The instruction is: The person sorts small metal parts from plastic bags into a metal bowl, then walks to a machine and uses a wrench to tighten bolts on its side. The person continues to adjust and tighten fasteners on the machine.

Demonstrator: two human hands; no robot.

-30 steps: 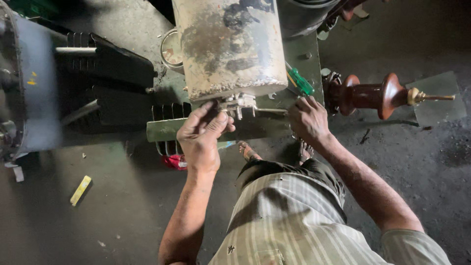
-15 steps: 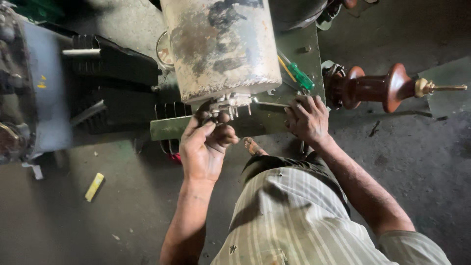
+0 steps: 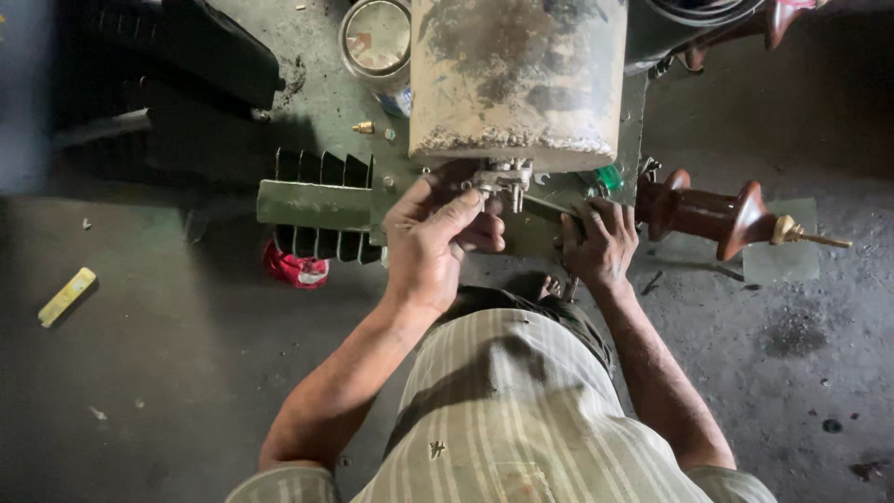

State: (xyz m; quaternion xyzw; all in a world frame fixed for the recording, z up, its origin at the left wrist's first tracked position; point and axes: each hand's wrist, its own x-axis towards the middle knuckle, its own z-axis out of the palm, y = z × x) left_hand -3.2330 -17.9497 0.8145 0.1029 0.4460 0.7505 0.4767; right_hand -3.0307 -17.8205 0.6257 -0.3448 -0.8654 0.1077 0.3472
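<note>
A dirty cream cylindrical tank (image 3: 517, 79) lies on top of a green metal casing (image 3: 317, 200). A small silver fitting (image 3: 503, 177) sticks out below the tank's end. My left hand (image 3: 433, 237) is closed around the area just under that fitting, fingers curled against it. My right hand (image 3: 596, 244) grips a dark thin tool (image 3: 549, 207) whose tip points toward the fitting. A green-handled tool (image 3: 607, 177) lies on the casing just above my right hand.
A brown ribbed ceramic insulator (image 3: 717, 216) with a metal stud juts out to the right. Dark cooling fins (image 3: 321, 244) sit below the casing at left. A round gauge (image 3: 377, 37), a red rag (image 3: 296, 268) and a yellow strip (image 3: 65, 296) lie nearby on grimy floor.
The view has shifted so the tank sits further right. My left hand has stayed at the fitting, and my right hand has closed in on the thin tool beside it.
</note>
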